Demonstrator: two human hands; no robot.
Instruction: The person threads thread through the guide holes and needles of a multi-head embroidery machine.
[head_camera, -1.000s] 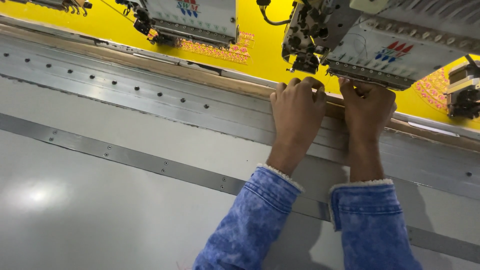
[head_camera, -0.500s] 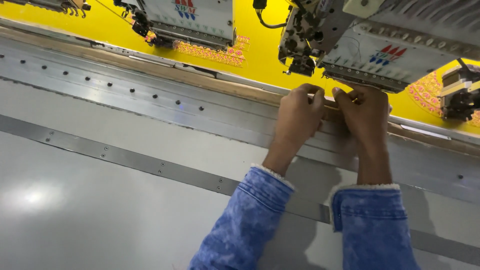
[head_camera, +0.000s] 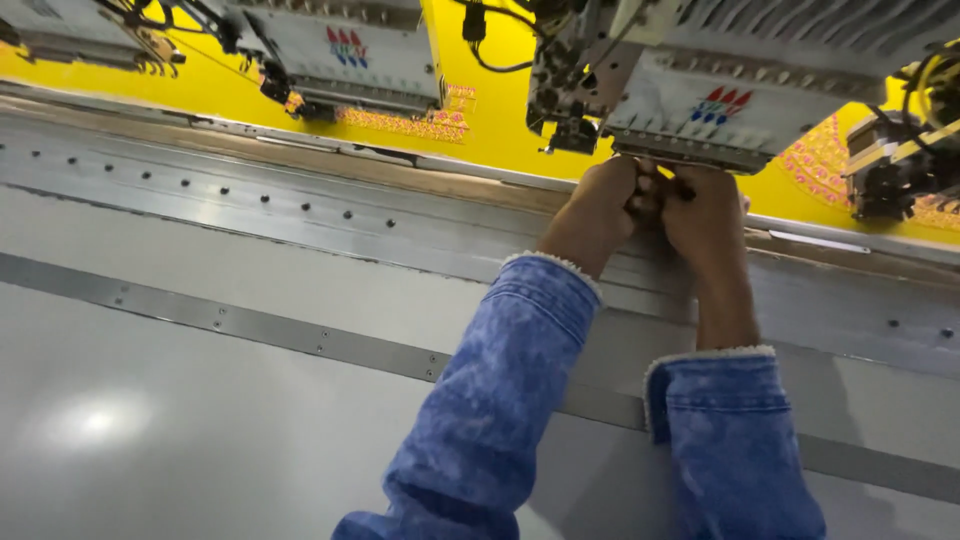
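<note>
Reaching to the desk's far edge, the left hand and right hand meet, fingers curled, under an embroidery head above the yellow cloth; whether they grip anything cannot be told.

A second embroidery head hangs to the left above yellow fabric; a metal strip crosses the grey surface.

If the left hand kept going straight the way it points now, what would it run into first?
Probably the underside of the embroidery machine head just beyond the left hand, with yellow fabric behind it; depth is hard to judge here.
</note>
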